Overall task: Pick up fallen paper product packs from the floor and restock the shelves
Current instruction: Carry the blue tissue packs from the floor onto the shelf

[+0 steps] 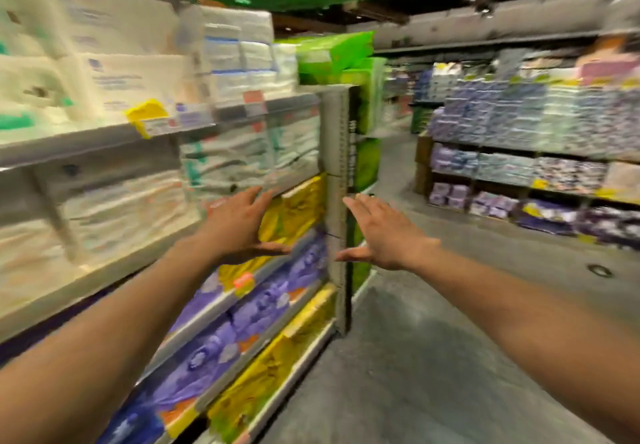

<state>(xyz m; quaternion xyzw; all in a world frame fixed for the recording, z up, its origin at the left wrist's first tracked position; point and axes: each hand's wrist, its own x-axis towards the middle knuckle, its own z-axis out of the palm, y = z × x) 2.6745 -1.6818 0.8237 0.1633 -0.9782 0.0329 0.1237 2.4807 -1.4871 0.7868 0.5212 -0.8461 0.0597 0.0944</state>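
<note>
Packs of paper (221,163) fill the shelves (86,145). The left hand (239,225) is released, fingers straight, just before the yellow packs (301,204), maybe not touching; blur hides it. The right hand (384,232), also released, is beside the shelf post (337,152).

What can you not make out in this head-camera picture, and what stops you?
- Head view, print on the white packs and shelf labels: motion blur.
- Head view, far packs across the aisle: blurred and small.
- Head view, floor near the person: covered by the arms and cut by the lower edge.
- Head view, whether the left hand touches the yellow packs: unclear.
</note>
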